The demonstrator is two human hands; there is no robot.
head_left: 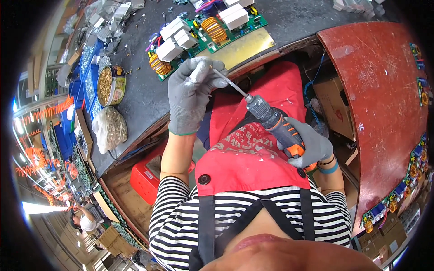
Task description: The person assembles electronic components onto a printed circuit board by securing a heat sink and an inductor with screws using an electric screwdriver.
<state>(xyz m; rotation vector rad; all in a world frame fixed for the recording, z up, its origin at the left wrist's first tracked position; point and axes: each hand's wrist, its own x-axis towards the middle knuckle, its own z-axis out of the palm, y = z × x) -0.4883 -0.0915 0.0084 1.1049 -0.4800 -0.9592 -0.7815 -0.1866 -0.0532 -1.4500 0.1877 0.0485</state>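
A round tin (110,85) full of small brass-coloured screws sits on the dark bench (144,97), with a clear bag (110,129) of more screws just beside it near the edge. Blue bins (86,74) line the far side of the bench. A red board (379,104) leans to the right, and a red box (147,178) rests below the bench.

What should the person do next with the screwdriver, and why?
Probably carry the electric screwdriver up to the green circuit board on the dark table. The gloved left hand pinches the tip of the long bit, as if seating a screw there, though none is clear to see. The right hand grips the handle, and the tool sits over the red apron, short of the board.
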